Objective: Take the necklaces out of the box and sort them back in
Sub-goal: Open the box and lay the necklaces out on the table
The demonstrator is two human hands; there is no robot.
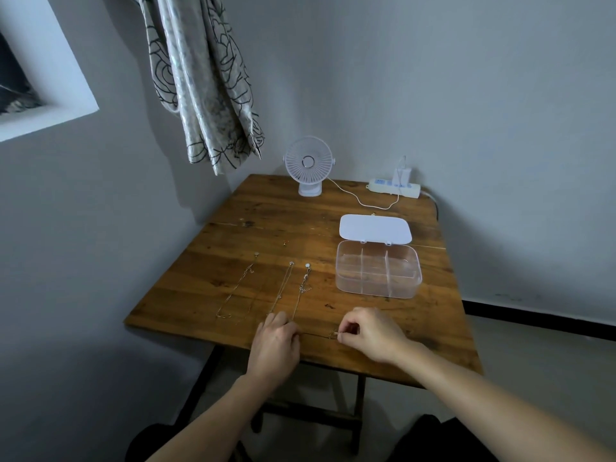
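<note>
Necklaces laid out on the wooden table (206,288), box open and empty.

Three necklaces (290,288) stretch across the frame's centre-left; the left hand (275,345) rests curled on their near ends, the right hand (370,333) pinches a fourth chain (332,335), and the clear box (378,273) sits centre-right.

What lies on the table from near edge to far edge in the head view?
Left hand and right hand at the near edge → thin gold chain necklaces laid out lengthwise → clear plastic divided box → its open white lid → white power strip and small white desk fan.
</note>
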